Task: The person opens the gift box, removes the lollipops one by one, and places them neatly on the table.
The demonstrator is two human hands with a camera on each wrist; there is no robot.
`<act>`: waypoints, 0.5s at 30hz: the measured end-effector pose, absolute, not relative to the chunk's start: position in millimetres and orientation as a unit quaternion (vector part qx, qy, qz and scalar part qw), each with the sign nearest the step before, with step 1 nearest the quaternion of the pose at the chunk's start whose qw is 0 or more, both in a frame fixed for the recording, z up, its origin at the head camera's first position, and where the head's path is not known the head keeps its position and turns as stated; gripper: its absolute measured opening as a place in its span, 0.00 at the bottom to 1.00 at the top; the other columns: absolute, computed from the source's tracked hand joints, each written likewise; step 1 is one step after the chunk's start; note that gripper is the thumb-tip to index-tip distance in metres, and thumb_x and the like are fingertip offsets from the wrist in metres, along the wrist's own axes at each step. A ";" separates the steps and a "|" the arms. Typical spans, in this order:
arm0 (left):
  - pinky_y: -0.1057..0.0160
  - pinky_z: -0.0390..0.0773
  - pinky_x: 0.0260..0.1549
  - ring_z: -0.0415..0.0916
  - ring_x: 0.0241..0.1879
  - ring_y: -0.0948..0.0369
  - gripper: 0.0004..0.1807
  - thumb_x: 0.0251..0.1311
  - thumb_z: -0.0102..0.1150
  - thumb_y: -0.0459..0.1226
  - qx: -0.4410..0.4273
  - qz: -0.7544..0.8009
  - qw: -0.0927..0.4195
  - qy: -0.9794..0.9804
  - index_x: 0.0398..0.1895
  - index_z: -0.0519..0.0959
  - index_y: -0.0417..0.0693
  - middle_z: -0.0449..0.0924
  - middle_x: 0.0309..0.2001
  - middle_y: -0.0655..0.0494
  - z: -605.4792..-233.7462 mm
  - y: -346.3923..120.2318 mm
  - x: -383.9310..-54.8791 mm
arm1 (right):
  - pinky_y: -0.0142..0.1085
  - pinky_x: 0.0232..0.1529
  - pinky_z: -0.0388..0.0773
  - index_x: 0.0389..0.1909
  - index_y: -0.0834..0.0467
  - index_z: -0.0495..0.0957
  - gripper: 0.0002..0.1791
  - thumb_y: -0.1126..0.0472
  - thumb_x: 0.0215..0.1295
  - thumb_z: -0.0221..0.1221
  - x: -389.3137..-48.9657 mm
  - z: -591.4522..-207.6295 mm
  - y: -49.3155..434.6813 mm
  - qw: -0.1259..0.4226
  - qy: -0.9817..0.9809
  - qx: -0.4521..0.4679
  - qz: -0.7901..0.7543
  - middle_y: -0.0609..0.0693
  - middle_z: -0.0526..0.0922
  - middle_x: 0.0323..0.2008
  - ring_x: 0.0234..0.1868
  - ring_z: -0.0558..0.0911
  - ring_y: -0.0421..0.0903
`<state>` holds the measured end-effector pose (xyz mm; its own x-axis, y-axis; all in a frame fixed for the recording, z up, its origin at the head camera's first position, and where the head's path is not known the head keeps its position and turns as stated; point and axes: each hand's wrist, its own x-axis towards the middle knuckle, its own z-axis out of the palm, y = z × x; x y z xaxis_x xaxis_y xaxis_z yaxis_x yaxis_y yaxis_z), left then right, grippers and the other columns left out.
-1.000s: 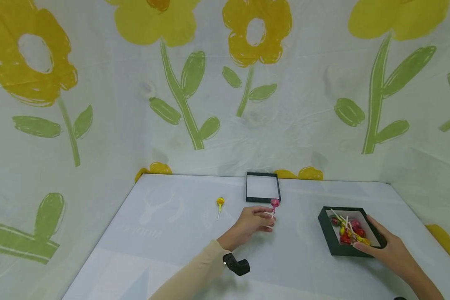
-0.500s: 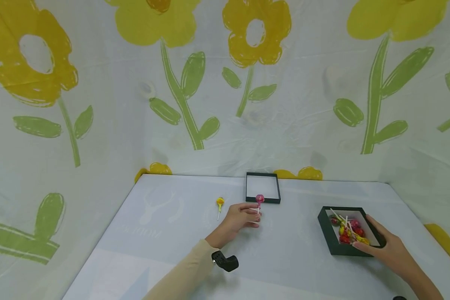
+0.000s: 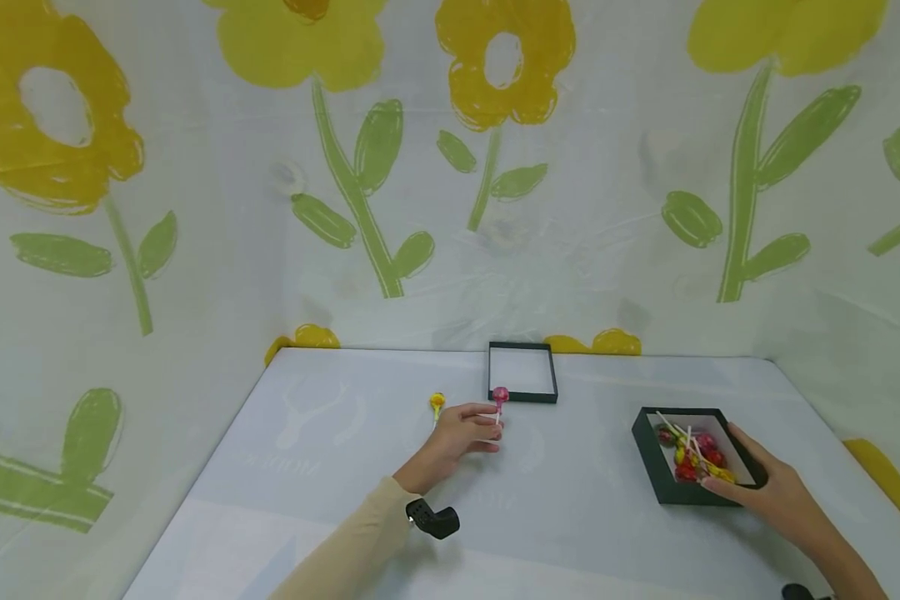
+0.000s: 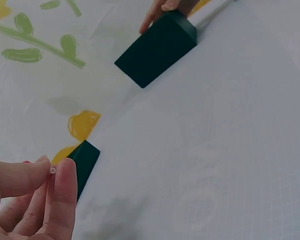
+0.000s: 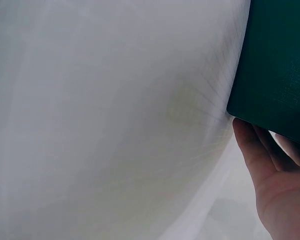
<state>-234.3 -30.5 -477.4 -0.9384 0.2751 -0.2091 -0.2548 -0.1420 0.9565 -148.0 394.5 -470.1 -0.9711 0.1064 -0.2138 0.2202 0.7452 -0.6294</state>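
Note:
A pink lollipop (image 3: 500,395) stands head-up in my left hand (image 3: 453,440), its white stick pinched between thumb and fingers. The stick's end (image 4: 52,170) shows between the fingertips in the left wrist view. My right hand (image 3: 776,492) grips the right side of a dark green box (image 3: 648,467), thumb over the near rim. Inside the box lie several lollipops (image 3: 690,458) in red, yellow and pink wrappers, sticks crossing. In the right wrist view the fingers (image 5: 255,150) lie against the box's edge. A yellow lollipop (image 3: 437,402) lies behind my left hand, its stick partly hidden.
A shallow, dark-rimmed box lid (image 3: 523,397) with a white inside lies at the back of the white table (image 3: 570,517). Behind the table hangs a pale flower-print curtain (image 3: 570,275), which also closes off both sides.
My left hand has moved left with the pink lollipop, away from the box, and now overlaps the yellow lollipop's stick. My right hand and the box have stayed in place.

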 end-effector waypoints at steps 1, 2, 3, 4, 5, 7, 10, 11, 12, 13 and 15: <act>0.56 0.82 0.36 0.81 0.31 0.58 0.20 0.56 0.61 0.25 0.007 0.754 0.174 0.633 0.54 0.75 0.32 0.82 0.41 0.43 -477.4 -31.9 -234.7 | 0.75 0.48 0.52 0.73 0.54 0.29 0.57 0.39 0.59 0.59 -148.2 -470.1 394.7 0.081 0.931 0.085 -0.347 0.78 0.38 0.66 0.62 0.43 0.82; 0.56 0.82 0.37 0.81 0.32 0.58 0.20 0.56 0.61 0.26 0.006 0.753 0.174 0.635 0.54 0.75 0.32 0.82 0.41 0.43 -477.3 -33.3 -234.8 | 0.75 0.48 0.52 0.73 0.54 0.29 0.57 0.39 0.59 0.59 -148.1 -470.3 394.9 0.079 0.931 0.083 -0.347 0.78 0.38 0.66 0.62 0.43 0.82; 0.57 0.82 0.37 0.81 0.32 0.58 0.20 0.56 0.61 0.26 0.003 0.751 0.175 0.637 0.54 0.75 0.32 0.82 0.41 0.44 -477.7 -34.6 -235.5 | 0.75 0.48 0.52 0.73 0.53 0.29 0.57 0.39 0.59 0.59 -148.1 -470.4 395.1 0.077 0.931 0.081 -0.348 0.78 0.38 0.67 0.62 0.43 0.82; 0.57 0.82 0.37 0.81 0.32 0.57 0.20 0.56 0.61 0.26 0.000 0.749 0.175 0.639 0.54 0.74 0.32 0.82 0.40 0.44 -478.2 -35.9 -236.1 | 0.75 0.48 0.52 0.73 0.53 0.29 0.57 0.39 0.59 0.59 -147.9 -470.6 395.4 0.076 0.931 0.079 -0.348 0.78 0.38 0.67 0.62 0.44 0.82; 0.57 0.81 0.37 0.82 0.33 0.57 0.20 0.57 0.61 0.27 -0.001 0.747 0.175 0.641 0.54 0.74 0.32 0.82 0.40 0.44 -478.3 -37.1 -236.3 | 0.75 0.48 0.52 0.73 0.53 0.29 0.57 0.39 0.60 0.60 -147.7 -470.7 395.8 0.075 0.931 0.078 -0.349 0.78 0.39 0.67 0.62 0.44 0.82; 0.57 0.81 0.37 0.82 0.35 0.55 0.20 0.57 0.61 0.27 0.000 0.745 0.175 0.644 0.54 0.74 0.32 0.81 0.41 0.44 -478.9 -39.5 -236.5 | 0.75 0.48 0.52 0.73 0.54 0.29 0.57 0.39 0.60 0.60 -147.5 -470.9 396.1 0.073 0.931 0.076 -0.348 0.78 0.39 0.67 0.62 0.44 0.81; 0.58 0.81 0.37 0.82 0.36 0.53 0.20 0.58 0.60 0.27 0.002 0.745 0.176 0.643 0.55 0.73 0.31 0.81 0.41 0.43 -479.4 -42.8 -236.1 | 0.76 0.48 0.52 0.73 0.55 0.29 0.57 0.39 0.59 0.59 -147.6 -471.0 396.1 0.070 0.934 0.076 -0.342 0.78 0.39 0.66 0.62 0.44 0.82; 0.58 0.81 0.37 0.82 0.36 0.53 0.20 0.58 0.60 0.27 0.001 0.746 0.176 0.643 0.55 0.73 0.31 0.81 0.41 0.43 -479.1 -43.7 -235.8 | 0.76 0.47 0.52 0.73 0.55 0.29 0.57 0.39 0.59 0.59 -147.6 -470.9 396.0 0.070 0.934 0.075 -0.341 0.78 0.39 0.66 0.61 0.44 0.82; 0.58 0.81 0.37 0.82 0.36 0.53 0.20 0.58 0.60 0.27 0.000 0.746 0.176 0.643 0.55 0.73 0.31 0.81 0.42 0.42 -479.2 -44.5 -235.8 | 0.76 0.47 0.52 0.73 0.55 0.29 0.58 0.39 0.59 0.59 -147.6 -470.9 395.9 0.070 0.935 0.076 -0.339 0.78 0.39 0.66 0.61 0.44 0.82; 0.59 0.82 0.37 0.82 0.36 0.54 0.20 0.58 0.60 0.27 -0.001 0.746 0.176 0.643 0.55 0.73 0.31 0.81 0.42 0.42 -479.2 -45.2 -235.7 | 0.76 0.47 0.52 0.73 0.55 0.29 0.58 0.38 0.59 0.59 -147.7 -470.9 395.7 0.070 0.935 0.076 -0.338 0.79 0.39 0.66 0.61 0.44 0.82; 0.59 0.82 0.36 0.82 0.35 0.55 0.20 0.58 0.60 0.27 -0.008 0.747 0.176 0.642 0.55 0.73 0.32 0.81 0.43 0.41 -479.6 -46.7 -235.7 | 0.76 0.47 0.52 0.73 0.55 0.29 0.58 0.38 0.59 0.59 -147.7 -471.0 395.6 0.071 0.935 0.076 -0.338 0.79 0.39 0.66 0.61 0.44 0.82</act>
<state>-235.7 -46.7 -479.6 -0.9380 0.2521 -0.2380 -0.2732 -0.1147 0.9551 -147.7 395.6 -471.0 -0.9783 0.0953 -0.1841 0.1909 0.7602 -0.6210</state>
